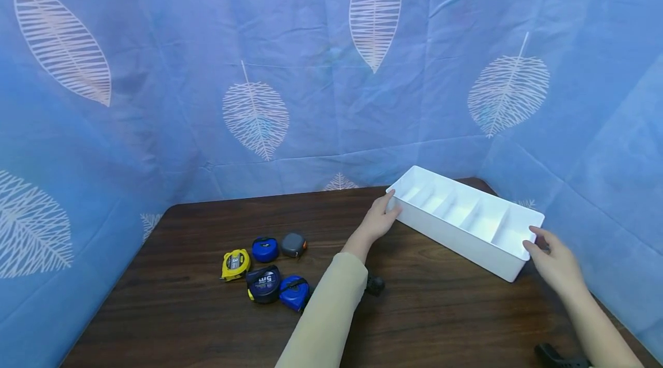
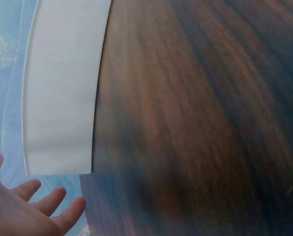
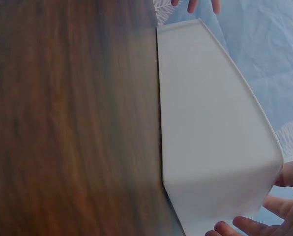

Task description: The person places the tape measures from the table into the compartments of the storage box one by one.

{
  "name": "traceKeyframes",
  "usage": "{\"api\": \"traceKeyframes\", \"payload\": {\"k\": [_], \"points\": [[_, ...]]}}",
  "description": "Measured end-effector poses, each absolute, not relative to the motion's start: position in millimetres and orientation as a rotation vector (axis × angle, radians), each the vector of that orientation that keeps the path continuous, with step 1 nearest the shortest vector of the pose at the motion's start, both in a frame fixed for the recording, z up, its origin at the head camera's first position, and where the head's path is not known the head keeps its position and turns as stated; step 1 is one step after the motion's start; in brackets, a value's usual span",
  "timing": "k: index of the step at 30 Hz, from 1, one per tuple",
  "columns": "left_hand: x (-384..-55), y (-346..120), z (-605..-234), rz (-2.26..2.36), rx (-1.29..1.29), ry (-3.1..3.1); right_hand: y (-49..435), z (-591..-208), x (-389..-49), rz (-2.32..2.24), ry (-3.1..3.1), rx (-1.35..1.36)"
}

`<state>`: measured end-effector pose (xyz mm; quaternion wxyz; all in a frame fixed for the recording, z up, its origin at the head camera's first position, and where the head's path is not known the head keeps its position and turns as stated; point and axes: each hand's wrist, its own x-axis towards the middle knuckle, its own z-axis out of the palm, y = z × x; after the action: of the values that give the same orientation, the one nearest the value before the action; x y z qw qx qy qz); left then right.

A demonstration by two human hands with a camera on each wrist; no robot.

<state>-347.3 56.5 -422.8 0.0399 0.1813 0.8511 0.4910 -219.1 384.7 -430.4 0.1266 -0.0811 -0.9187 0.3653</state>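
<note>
White box (image 1: 456, 236) sits on the table (image 1: 155, 310), tape measures (image 1: 265, 284) left of it; your left hand (image 1: 377, 221) is spread beside its left end, your right hand (image 1: 559, 261) loose-fingered at its right end, neither gripping; to steady it, best press both ends evenly

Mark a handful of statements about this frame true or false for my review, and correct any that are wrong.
1. The left hand and right hand are at opposite ends of the white tray. True.
2. The white tray is upside down. False: its open top faces up.
3. Among the five tape measures, the grey one lies right of the yellow one in the head view. True.
4. The right hand grips the yellow one. False: it lies on the table.
5. The blue cloth is leaf-patterned. True.
6. All five tape measures are inside the white tray. False: they lie on the table.
</note>
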Motion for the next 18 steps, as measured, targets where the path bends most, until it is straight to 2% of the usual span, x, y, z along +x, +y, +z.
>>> {"api": "traceKeyframes", "payload": {"k": [18], "points": [[-346, 72, -430, 1.111, 0.471, 2.673, 383, -441, -217, 1.183, -2.623, -0.315]]}}
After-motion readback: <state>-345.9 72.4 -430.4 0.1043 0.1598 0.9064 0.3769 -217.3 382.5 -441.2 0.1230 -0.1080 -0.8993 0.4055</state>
